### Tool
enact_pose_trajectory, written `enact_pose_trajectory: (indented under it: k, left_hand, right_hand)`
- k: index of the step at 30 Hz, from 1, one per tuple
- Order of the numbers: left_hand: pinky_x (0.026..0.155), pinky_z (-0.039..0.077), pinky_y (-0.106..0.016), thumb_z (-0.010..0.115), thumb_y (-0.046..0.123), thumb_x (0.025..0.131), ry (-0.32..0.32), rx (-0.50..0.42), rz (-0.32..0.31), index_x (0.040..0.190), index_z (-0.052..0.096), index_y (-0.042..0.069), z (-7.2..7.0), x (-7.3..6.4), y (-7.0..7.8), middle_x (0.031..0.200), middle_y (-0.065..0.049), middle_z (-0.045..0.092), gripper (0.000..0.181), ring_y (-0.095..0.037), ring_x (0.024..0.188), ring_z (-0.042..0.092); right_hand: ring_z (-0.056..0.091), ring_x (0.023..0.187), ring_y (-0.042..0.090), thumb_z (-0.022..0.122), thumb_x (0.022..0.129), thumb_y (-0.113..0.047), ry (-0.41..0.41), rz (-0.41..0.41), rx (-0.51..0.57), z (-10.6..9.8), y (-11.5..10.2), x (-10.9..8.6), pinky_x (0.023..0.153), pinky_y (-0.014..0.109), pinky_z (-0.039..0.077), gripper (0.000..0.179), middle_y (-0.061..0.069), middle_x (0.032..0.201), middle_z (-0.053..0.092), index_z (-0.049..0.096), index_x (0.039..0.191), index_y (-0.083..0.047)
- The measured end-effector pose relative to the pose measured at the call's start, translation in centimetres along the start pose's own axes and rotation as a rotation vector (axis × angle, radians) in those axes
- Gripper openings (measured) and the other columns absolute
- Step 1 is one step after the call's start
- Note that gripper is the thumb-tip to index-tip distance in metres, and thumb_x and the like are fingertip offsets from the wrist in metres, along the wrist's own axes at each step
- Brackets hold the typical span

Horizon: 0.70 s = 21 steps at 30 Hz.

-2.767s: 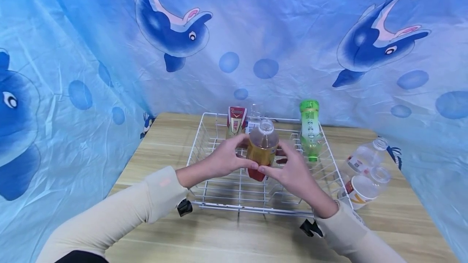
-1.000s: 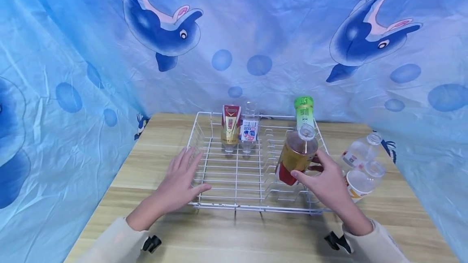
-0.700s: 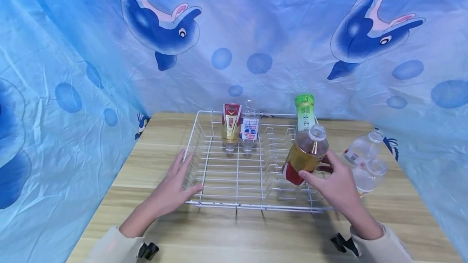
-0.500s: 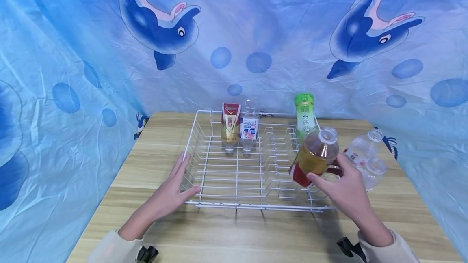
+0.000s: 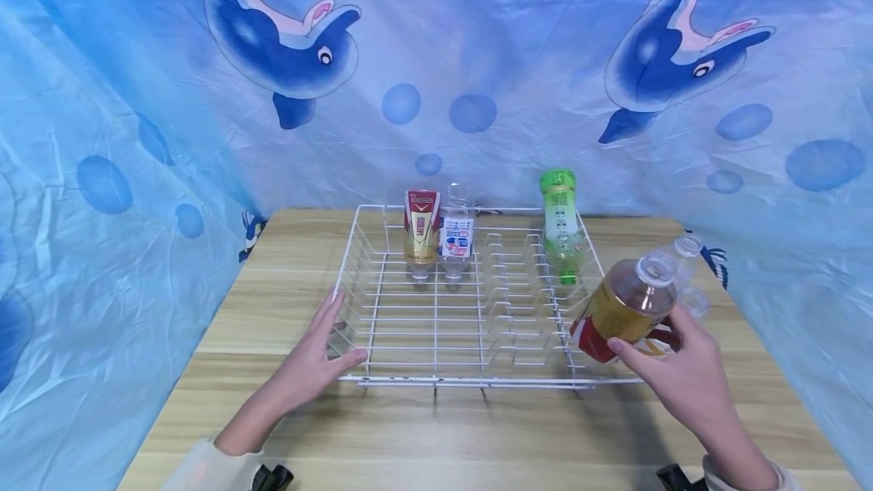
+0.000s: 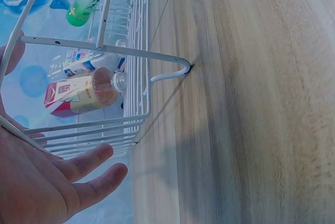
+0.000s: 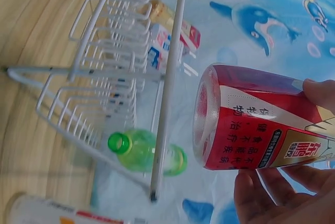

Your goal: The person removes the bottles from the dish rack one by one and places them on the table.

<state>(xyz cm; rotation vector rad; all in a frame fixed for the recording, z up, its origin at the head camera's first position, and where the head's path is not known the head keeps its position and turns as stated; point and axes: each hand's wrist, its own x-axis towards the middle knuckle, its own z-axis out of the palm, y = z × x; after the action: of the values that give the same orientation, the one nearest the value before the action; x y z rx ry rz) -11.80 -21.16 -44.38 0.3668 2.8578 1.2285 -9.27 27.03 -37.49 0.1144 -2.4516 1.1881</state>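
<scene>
My right hand grips a clear plastic drink bottle with a red and gold label, fingers behind it and thumb in front. It has no cap and leans rightward over the right front corner of the white wire rack. In the right wrist view the base of this bottle faces the rack's rim. My left hand is at the rack's left front corner, thumb near the front rim and fingers extended along the outside of the left wall. In the left wrist view two fingers point out straight beside the wires.
Inside the rack, a red-gold bottle and a clear bottle with a white label stand neck down at the back left. A green bottle leans neck down at the back right. Clear bottles stand on the wooden table right of the rack.
Both hands held the red-gold bottle over the rack's middle at first. My left hand let go and moved to the left front corner; my right hand carried the bottle rightward.
</scene>
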Motion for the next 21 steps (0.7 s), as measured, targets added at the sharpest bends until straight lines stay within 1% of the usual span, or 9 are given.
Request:
enact_pose_trajectory:
  k: [2, 7, 14, 19, 21]
  left_hand:
    - [0.098, 0.041, -0.072, 0.075, 0.043, 0.090, 0.002, 0.000, 0.000, 0.163, 0.006, 0.012, 0.0, 0.0, 0.0, 0.169, -0.012, -0.005, 0.105, -0.045, 0.130, 0.049]
    - [0.099, 0.040, -0.072, 0.075, 0.044, 0.089, 0.005, 0.008, 0.002, 0.163, 0.007, 0.010, 0.0, 0.1, -0.1, 0.168, -0.013, -0.004, 0.106, -0.044, 0.130, 0.050]
    - [0.101, 0.039, -0.072, 0.074, 0.049, 0.089, -0.004, 0.030, -0.006, 0.163, 0.007, 0.008, -0.1, 0.0, -0.2, 0.168, -0.018, -0.003, 0.108, -0.045, 0.130, 0.050]
    - [0.099, 0.040, -0.071, 0.074, 0.049, 0.089, -0.010, 0.038, -0.010, 0.163, 0.007, 0.008, -0.1, 0.1, -0.1, 0.167, -0.020, -0.002, 0.108, -0.045, 0.129, 0.051]
    - [0.100, 0.039, -0.072, 0.074, 0.049, 0.089, -0.012, 0.041, -0.011, 0.163, 0.007, 0.008, -0.1, 0.0, -0.1, 0.167, -0.021, -0.001, 0.108, -0.045, 0.129, 0.051]
  right_hand:
    - [0.058, 0.098, -0.006, 0.090, 0.074, -0.003, 0.013, 0.009, 0.001, -0.6, 0.3, -0.3, 0.080, 0.005, 0.047, 0.066, -0.018, 0.118, 0.059, 0.060, 0.133, -0.006]
    - [0.057, 0.104, -0.005, 0.087, 0.073, 0.005, 0.051, 0.025, 0.014, -1.8, 1.1, -0.9, 0.081, 0.005, 0.048, 0.071, -0.018, 0.124, 0.059, 0.058, 0.137, -0.007]
    - [0.057, 0.102, -0.008, 0.086, 0.076, 0.002, 0.070, 0.071, 0.009, -2.5, 2.0, -1.2, 0.079, 0.005, 0.049, 0.068, -0.022, 0.118, 0.059, 0.058, 0.137, -0.008]
    - [0.056, 0.103, -0.007, 0.086, 0.077, 0.001, 0.077, 0.085, 0.005, -2.9, 2.5, -1.3, 0.080, 0.005, 0.048, 0.067, -0.022, 0.118, 0.059, 0.058, 0.137, -0.007]
    - [0.056, 0.103, -0.007, 0.085, 0.077, 0.002, 0.081, 0.084, 0.005, -3.0, 2.6, -1.4, 0.081, 0.004, 0.047, 0.067, -0.022, 0.118, 0.059, 0.058, 0.137, -0.007]
